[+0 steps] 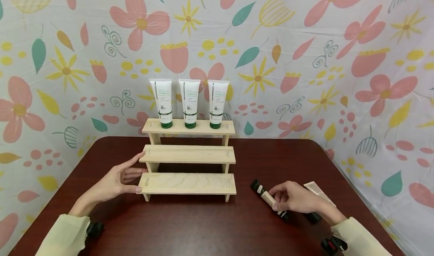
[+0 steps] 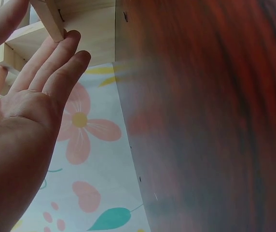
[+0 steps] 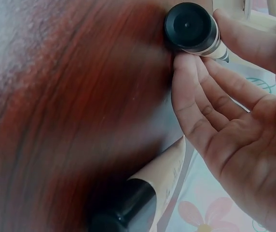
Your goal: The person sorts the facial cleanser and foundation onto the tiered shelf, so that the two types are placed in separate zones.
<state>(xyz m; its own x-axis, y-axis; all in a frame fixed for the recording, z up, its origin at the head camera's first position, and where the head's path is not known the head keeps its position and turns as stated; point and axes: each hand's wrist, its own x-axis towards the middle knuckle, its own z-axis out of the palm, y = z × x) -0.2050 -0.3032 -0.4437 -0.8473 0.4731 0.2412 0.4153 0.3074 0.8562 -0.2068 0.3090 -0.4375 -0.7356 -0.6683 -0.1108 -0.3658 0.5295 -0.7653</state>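
Observation:
A light wooden three-step shelf (image 1: 187, 154) stands on the table. At its left end is my left hand (image 1: 112, 182), thumb on the bottom step and index finger reaching the middle step's edge. The fingers look fairly straight in the left wrist view. My right hand (image 1: 298, 197) pinches a slim cream and black tube (image 1: 268, 198) between thumb and fingers, right of the shelf and low over the table. Its round black cap (image 3: 190, 25) faces the right wrist camera. Another cream tube (image 3: 163, 169) with a black cap lies beside that hand, partly hidden by it in the head view.
Three white tubes stand in a row on the top step: a left tube (image 1: 162, 101), a middle tube (image 1: 190, 101) and a right tube (image 1: 217, 101), all on green caps. The dark red-brown table (image 1: 190, 229) ends at a flower-patterned cloth (image 1: 257, 52) behind.

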